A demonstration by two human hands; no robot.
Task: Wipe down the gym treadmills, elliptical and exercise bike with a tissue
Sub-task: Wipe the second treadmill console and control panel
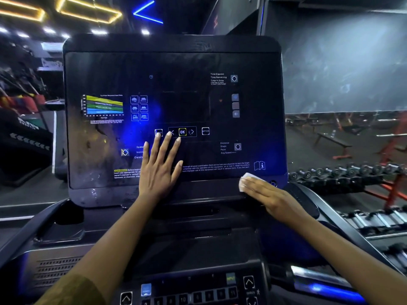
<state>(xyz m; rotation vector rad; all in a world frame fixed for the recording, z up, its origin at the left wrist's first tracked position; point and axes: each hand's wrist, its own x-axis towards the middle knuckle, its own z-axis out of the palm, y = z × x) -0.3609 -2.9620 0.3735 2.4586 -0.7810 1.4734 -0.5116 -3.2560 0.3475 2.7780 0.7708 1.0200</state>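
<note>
Clearly the far left of the treadmill console [171, 62] needs the most work: below the coloured heart-rate chart [103, 105] the dark panel shows a mottled, smeary patch [97, 155] that looks like dried grime.

Just right of that patch the left hand [161, 164] lies flat on the panel, released, fingers straight and spread, holding nothing. Its fingertips reach the row of keys, touching or just beside the arrow key next to the OK button [182, 132].

Further right, at the panel's lower right corner, the right hand [262, 192] rests palm-down with straight fingers pressing the white tissue [247, 178] against the bottom edge. The tissue peeks out from under the fingertips; the fingers lie on it and are not clenched round it, as far as this view shows. Beyond the console on the right stands a dumbbell rack [352, 172].

Several things could go wrong from here. The bracing left hand may press a key if it leans harder or slides, which matters if the machine has power; I cannot tell whether it does. A bare palm on the glossy face will probably leave fresh prints on areas meant to be clean. The tissue is held by pressure alone, so a quick sweep over the raised edge could bunch it, tear it or leave it behind. It also looks small against the grime on the left, so it may smear dirt instead of lifting it.
</note>
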